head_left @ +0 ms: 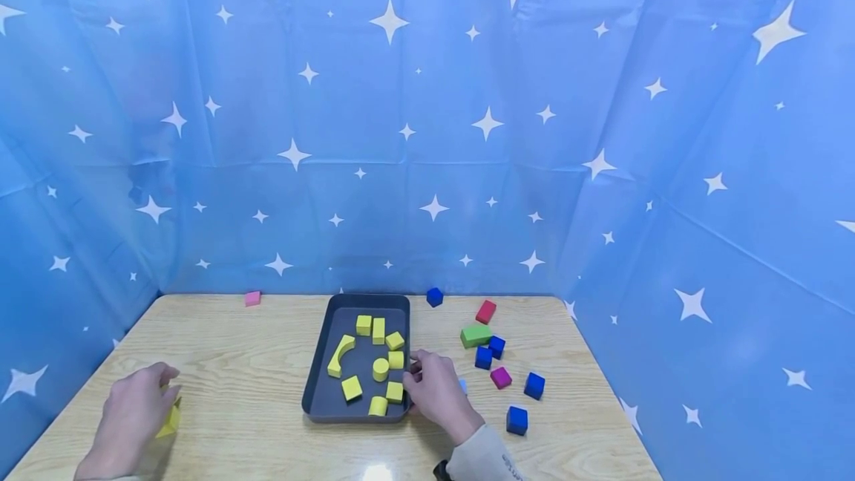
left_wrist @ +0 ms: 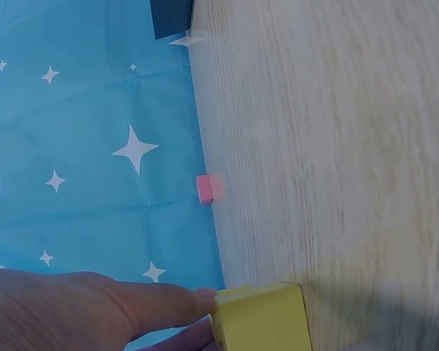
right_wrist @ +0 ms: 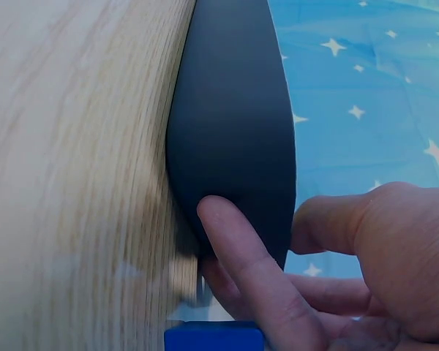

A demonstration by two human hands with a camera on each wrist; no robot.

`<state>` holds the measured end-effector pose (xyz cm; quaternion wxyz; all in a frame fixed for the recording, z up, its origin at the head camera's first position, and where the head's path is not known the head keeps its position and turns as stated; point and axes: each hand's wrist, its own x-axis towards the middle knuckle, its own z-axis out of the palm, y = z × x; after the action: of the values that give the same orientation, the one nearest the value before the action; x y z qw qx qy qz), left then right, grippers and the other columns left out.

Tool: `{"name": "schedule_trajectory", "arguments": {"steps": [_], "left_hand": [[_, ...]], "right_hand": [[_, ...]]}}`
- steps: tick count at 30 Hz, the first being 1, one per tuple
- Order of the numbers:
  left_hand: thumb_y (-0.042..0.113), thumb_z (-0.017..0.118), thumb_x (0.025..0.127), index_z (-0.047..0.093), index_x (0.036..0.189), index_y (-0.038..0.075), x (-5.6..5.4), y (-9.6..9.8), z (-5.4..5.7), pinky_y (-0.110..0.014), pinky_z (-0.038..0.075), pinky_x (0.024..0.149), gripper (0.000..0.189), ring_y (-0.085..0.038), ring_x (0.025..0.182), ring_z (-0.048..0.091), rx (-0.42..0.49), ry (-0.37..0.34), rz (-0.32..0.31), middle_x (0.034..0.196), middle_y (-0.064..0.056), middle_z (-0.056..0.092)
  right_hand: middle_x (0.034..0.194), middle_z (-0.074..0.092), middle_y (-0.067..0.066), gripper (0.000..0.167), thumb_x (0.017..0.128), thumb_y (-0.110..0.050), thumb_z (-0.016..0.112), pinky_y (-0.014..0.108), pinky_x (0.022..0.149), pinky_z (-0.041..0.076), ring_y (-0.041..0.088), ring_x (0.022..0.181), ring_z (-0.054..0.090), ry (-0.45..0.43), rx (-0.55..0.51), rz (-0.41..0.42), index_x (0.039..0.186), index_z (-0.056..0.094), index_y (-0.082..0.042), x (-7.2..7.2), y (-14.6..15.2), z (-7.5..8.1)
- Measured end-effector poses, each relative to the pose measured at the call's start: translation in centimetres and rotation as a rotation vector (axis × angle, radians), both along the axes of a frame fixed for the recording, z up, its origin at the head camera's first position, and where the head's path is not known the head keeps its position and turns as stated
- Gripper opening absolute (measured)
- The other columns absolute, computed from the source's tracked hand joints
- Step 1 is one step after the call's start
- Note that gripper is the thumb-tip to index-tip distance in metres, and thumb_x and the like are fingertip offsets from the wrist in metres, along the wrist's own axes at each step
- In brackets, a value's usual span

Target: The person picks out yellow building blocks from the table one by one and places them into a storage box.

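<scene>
On the left of the table, my left hand (head_left: 133, 410) pinches a yellow block (head_left: 170, 421), partly hidden by the fingers. The left wrist view shows the thumb (left_wrist: 161, 306) against this block's edge. A dark grey tray (head_left: 326, 403) lies at the middle, holding several yellow blocks, among them an arch (head_left: 341, 356) and a cylinder (head_left: 380, 370). My right hand (head_left: 437, 388) grips the tray's right wall, the thumb at its rim and the fingers on its outer side, as the right wrist view shows.
Right of the tray lie several blue blocks (head_left: 517, 420), a green block (head_left: 476, 335), a red block (head_left: 485, 311) and a magenta block (head_left: 501, 377). A pink block (head_left: 252, 298) sits near the back left edge. A starry blue curtain (head_left: 427, 132) surrounds the table (head_left: 234, 392).
</scene>
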<state>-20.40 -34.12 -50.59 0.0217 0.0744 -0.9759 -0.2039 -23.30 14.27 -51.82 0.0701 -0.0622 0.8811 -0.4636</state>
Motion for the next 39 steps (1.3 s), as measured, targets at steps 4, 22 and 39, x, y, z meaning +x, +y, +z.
{"name": "schedule_trajectory", "arguments": {"steps": [4,22,39], "left_hand": [[-0.002,0.078,0.099,0.074,0.127,-0.017,0.0,0.4,0.2,-0.069,0.064,0.090,0.032,-0.063,0.114,0.073,-0.005,0.032,-0.006,0.122,-0.041,0.077],[-0.004,0.075,0.101,0.075,0.127,-0.018,-0.9,4.5,1.6,-0.067,0.065,0.090,0.030,-0.063,0.116,0.074,0.010,0.083,-0.078,0.121,-0.040,0.078],[-0.007,0.080,0.099,0.081,0.119,-0.013,-1.7,11.5,2.3,-0.061,0.071,0.091,0.022,-0.052,0.108,0.080,0.027,0.190,-0.177,0.114,-0.034,0.081]], "right_hand": [[0.123,0.080,0.020,0.048,0.111,-0.005,0.072,0.028,0.056,0.068,0.020,0.091,0.080,-0.002,0.000,-0.003,0.156,0.065,0.011,0.0,0.0,0.0],[0.122,0.079,0.019,0.047,0.111,-0.006,0.073,0.029,0.057,0.068,0.019,0.091,0.079,-0.021,0.003,-0.017,0.155,0.066,0.009,0.0,-0.1,0.0],[0.122,0.079,0.017,0.047,0.111,-0.006,0.074,0.027,0.057,0.067,0.019,0.092,0.079,-0.005,0.027,-0.024,0.155,0.067,0.009,-0.1,-0.1,-0.1]]}}
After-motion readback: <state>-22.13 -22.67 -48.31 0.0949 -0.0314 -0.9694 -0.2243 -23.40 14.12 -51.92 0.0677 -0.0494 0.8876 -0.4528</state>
